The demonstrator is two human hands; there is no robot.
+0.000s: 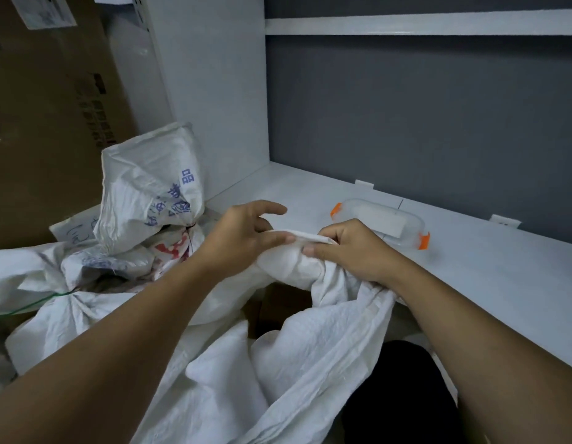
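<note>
A large white woven sack hangs open in front of me, its mouth gathered up at the edge of the white shelf. My left hand pinches the sack's folded rim between thumb and fingers, with the index finger stretched out above it. My right hand grips the same rim just to the right, fingers curled round the bunched cloth. The inside of the sack is hidden.
Tied white sacks with blue and red print are piled at the left, one bound with green cord. A clear plastic box with orange clips lies on the white shelf. Cardboard boxes stand at the far left.
</note>
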